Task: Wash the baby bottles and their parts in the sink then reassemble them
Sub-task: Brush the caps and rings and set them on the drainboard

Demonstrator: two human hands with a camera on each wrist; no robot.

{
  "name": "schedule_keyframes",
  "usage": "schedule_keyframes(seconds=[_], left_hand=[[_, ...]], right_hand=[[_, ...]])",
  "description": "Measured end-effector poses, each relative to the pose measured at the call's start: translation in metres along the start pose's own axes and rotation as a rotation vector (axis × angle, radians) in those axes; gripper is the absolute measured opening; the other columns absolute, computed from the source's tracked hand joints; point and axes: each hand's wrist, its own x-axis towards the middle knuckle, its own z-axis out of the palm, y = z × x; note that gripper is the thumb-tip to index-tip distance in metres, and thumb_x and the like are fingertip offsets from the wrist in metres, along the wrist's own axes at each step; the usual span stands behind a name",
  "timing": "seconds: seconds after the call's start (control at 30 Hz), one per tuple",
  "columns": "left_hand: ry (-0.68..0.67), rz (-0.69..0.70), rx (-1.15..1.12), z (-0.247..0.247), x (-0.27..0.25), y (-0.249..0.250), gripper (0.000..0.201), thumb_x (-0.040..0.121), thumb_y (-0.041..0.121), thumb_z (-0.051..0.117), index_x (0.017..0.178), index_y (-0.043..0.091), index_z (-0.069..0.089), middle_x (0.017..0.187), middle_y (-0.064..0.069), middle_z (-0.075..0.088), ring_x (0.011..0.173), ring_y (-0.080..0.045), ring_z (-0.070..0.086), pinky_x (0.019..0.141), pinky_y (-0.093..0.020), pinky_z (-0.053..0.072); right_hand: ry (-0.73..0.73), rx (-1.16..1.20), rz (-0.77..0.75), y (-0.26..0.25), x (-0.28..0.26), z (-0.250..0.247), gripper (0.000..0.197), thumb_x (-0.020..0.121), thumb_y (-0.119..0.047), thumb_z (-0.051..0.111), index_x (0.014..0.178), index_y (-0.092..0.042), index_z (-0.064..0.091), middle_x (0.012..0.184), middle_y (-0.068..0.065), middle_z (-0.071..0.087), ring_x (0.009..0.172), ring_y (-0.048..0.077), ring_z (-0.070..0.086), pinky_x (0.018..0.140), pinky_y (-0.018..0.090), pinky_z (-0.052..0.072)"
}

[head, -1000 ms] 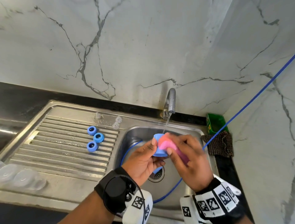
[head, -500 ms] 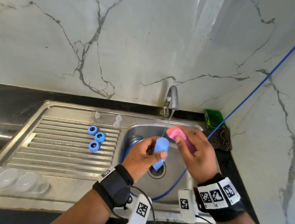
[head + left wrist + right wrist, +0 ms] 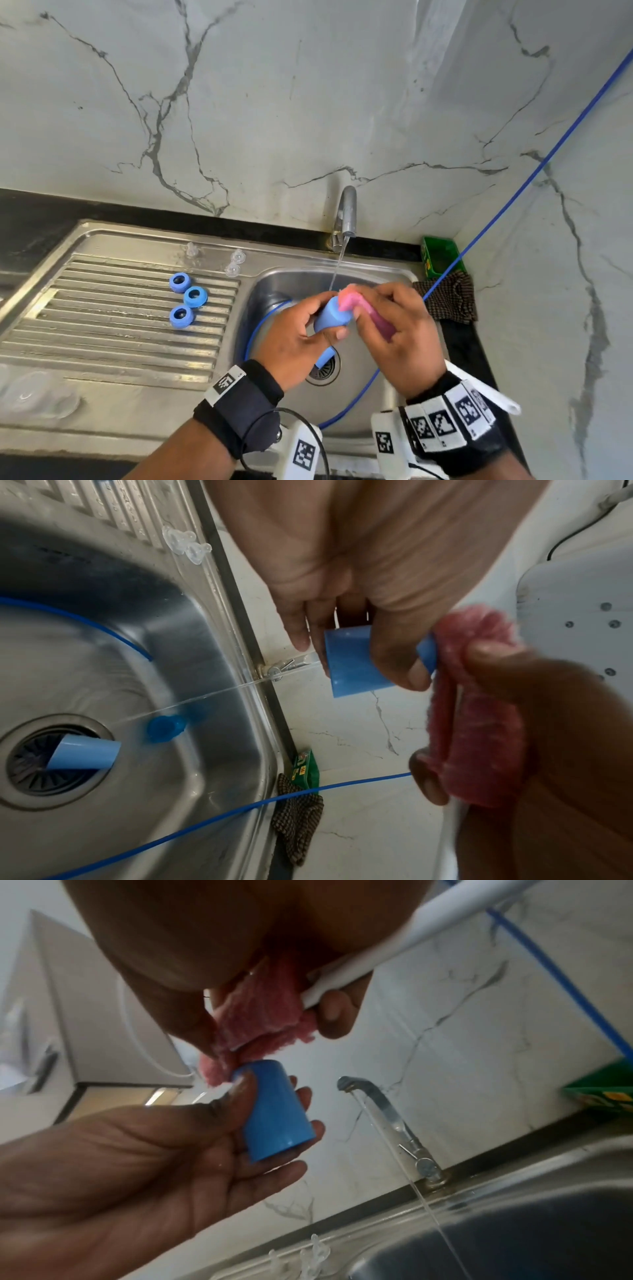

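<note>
Both hands work the scrubbing step: left hand (image 3: 294, 337) grips a blue cap (image 3: 331, 317), right hand (image 3: 399, 337) pinches a pink sponge (image 3: 352, 301), seemingly touching its closed end; rinsing under the tap (image 3: 346, 214) comes next.
</note>
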Motion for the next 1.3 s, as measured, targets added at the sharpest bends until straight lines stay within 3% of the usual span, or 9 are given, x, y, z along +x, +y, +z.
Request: schedule_keyframes(seconds=[0.1,0.23,0.37,0.5,0.63,0.77,0.9,1.1,1.3], left_hand=[[0.018,-0.026,-0.013,0.005,0.0,-0.001,0.048,0.085,0.019,0.078,0.13,0.02,0.062,0.123,0.006,0.071,0.118,-0.012,0.064,0.105,-0.042,0.049],[0.023,-0.007,0.052,0.015,0.004,0.001,0.05,0.083,0.032,0.078,0.13,0.023,0.062,0.123,0.01,0.07,0.116,-0.014,0.064,0.102,-0.041,0.05],[0.042,-0.025,0.048,0.019,0.01,0.0,0.049,0.082,0.016,0.08,0.128,0.02,0.064,0.12,0.008,0.072,0.114,-0.01,0.065,0.102,-0.037,0.051],[0.062,-0.004,0.122,0.025,0.012,0.003,0.052,0.074,0.03,0.086,0.122,0.021,0.068,0.112,0.01,0.073,0.105,-0.007,0.067,0.093,-0.027,0.053],[0.105,-0.033,0.145,0.023,0.01,0.004,0.048,0.069,0.017,0.088,0.115,0.021,0.072,0.102,0.01,0.076,0.096,-0.004,0.07,0.09,-0.032,0.057],[0.149,-0.033,0.253,0.015,0.006,0.007,0.032,0.073,0.035,0.088,0.1,0.031,0.073,0.09,0.015,0.074,0.082,0.0,0.067,0.075,-0.02,0.053],[0.127,-0.05,0.246,0.003,0.0,0.005,0.039,0.073,0.032,0.085,0.109,0.033,0.07,0.098,0.017,0.074,0.092,-0.001,0.068,0.084,-0.033,0.057],[0.081,-0.014,0.218,-0.012,0.008,0.002,0.048,0.077,0.032,0.085,0.12,0.03,0.065,0.111,0.017,0.071,0.104,-0.003,0.066,0.092,-0.031,0.054],[0.066,0.009,0.196,-0.021,0.008,-0.004,0.044,0.078,0.023,0.085,0.117,0.03,0.065,0.11,0.018,0.071,0.104,-0.002,0.065,0.089,-0.02,0.051]], right_hand=[[-0.103,-0.021,-0.142,-0.002,-0.01,0.0,0.028,0.092,-0.035,0.062,0.118,-0.036,0.071,0.102,-0.007,0.06,0.095,0.015,0.059,0.074,0.029,0.053],[-0.003,0.009,0.031,0.02,-0.002,-0.007,0.023,0.093,-0.034,0.06,0.11,-0.033,0.076,0.098,-0.011,0.059,0.094,0.011,0.059,0.08,0.032,0.052],[-0.135,-0.017,-0.181,0.018,-0.006,-0.007,0.026,0.092,-0.031,0.063,0.117,-0.034,0.071,0.103,-0.008,0.061,0.095,0.015,0.06,0.08,0.027,0.052],[-0.004,-0.03,-0.023,0.033,0.004,-0.009,0.021,0.092,-0.03,0.064,0.108,-0.032,0.077,0.099,-0.012,0.058,0.093,0.012,0.057,0.081,0.033,0.051],[-0.147,-0.073,-0.284,0.018,-0.006,0.001,0.024,0.092,-0.032,0.068,0.114,-0.031,0.075,0.102,-0.007,0.062,0.092,0.02,0.06,0.069,0.033,0.054],[-0.035,-0.08,-0.124,0.023,0.004,0.003,0.024,0.088,-0.03,0.065,0.111,-0.035,0.072,0.1,-0.004,0.055,0.09,0.022,0.057,0.071,0.035,0.052],[-0.15,-0.103,-0.233,0.008,-0.003,0.013,0.02,0.093,-0.04,0.062,0.111,-0.035,0.07,0.103,-0.007,0.054,0.091,0.016,0.058,0.055,0.033,0.054],[-0.042,0.031,-0.018,0.009,0.008,0.02,0.026,0.096,-0.034,0.06,0.116,-0.026,0.075,0.101,-0.008,0.057,0.094,0.013,0.06,0.081,0.028,0.052],[-0.054,0.027,0.023,0.004,0.007,0.02,0.024,0.084,-0.033,0.062,0.101,-0.037,0.078,0.094,-0.013,0.059,0.092,0.015,0.06,0.073,0.036,0.054]])
